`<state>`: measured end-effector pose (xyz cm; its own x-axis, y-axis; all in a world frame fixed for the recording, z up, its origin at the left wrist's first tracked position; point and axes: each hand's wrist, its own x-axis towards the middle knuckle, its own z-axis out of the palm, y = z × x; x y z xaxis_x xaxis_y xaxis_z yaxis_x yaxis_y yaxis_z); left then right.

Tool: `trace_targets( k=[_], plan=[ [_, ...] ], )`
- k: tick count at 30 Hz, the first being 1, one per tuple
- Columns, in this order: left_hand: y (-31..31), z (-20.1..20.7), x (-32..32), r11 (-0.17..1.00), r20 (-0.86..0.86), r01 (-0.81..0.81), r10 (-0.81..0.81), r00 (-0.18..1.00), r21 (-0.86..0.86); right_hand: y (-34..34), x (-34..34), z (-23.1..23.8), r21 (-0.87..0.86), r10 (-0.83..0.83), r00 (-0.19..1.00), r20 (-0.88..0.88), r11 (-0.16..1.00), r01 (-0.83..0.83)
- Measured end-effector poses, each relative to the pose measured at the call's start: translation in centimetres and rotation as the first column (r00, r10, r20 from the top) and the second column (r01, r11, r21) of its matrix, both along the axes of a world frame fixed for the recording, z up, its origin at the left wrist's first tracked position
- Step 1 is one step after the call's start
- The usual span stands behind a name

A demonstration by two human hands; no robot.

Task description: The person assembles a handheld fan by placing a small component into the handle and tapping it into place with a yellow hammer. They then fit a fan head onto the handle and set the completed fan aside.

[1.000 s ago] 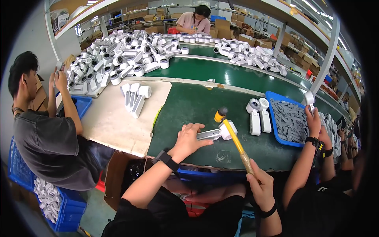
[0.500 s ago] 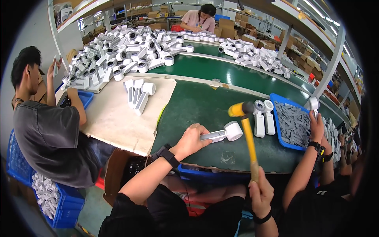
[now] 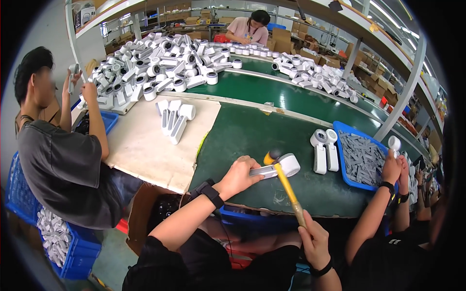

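Observation:
My left hand (image 3: 240, 177) is closed round the grey-and-white handle of a round-headed handheld device (image 3: 289, 166), which lies on the green mat (image 3: 242, 131). In my right hand (image 3: 314, 240) is the handle of a yellow mallet (image 3: 286, 186). Its dark-and-yellow head is over the device, where the handle joins the round head; whether it touches cannot be told. Two similar white devices (image 3: 319, 154) lie side by side on the mat, right of the one I hold. Three more white devices (image 3: 178, 127) rest on the pale sheet to the left.
A blue tray (image 3: 347, 177) of grey strips stands at the right, beside a co-worker's hands (image 3: 394, 168). A large heap of white devices (image 3: 160, 63) covers the back left. Another person (image 3: 58, 165) sits at the left. A green conveyor belt (image 3: 252, 92) runs behind the mat.
The mallet has come down and left from above the mat to the device. My left hand keeps its hold. The left co-worker's lower hand has risen.

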<state>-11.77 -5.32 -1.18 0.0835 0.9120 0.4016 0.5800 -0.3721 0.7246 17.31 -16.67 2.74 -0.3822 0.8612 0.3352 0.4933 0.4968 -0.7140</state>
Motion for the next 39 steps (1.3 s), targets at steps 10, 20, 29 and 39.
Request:
trace_targets(
  k=[10, 20, 29, 39],
  plan=[
    [-1.2, -1.3, -1.8, 0.981, -0.008, -0.109, 0.109, 0.994, -0.162, 0.5, -0.4, 0.9, -0.068, 0.046, 0.999, 0.008, 0.997, -0.046],
    [-1.7, -0.8, -1.4, 0.979, -0.064, -0.169, 0.163, 0.985, -0.115, -0.4, -1.0, 0.4, 0.166, 0.033, 0.991, -0.13, 0.986, -0.011],
    [-1.5, -0.9, -1.3, 0.978, -0.078, -0.188, 0.181, 0.98, -0.095, -0.3, -1.4, 0.7, 0.099, 0.086, 0.996, -0.004, 0.991, -0.086],
    [-1.6, -0.5, -1.2, 0.973, -0.121, -0.197, 0.183, 0.976, -0.121, -0.3, -0.1, -0.8, 0.074, 0.016, 1.0, -0.024, 0.997, -0.014]
  ],
)
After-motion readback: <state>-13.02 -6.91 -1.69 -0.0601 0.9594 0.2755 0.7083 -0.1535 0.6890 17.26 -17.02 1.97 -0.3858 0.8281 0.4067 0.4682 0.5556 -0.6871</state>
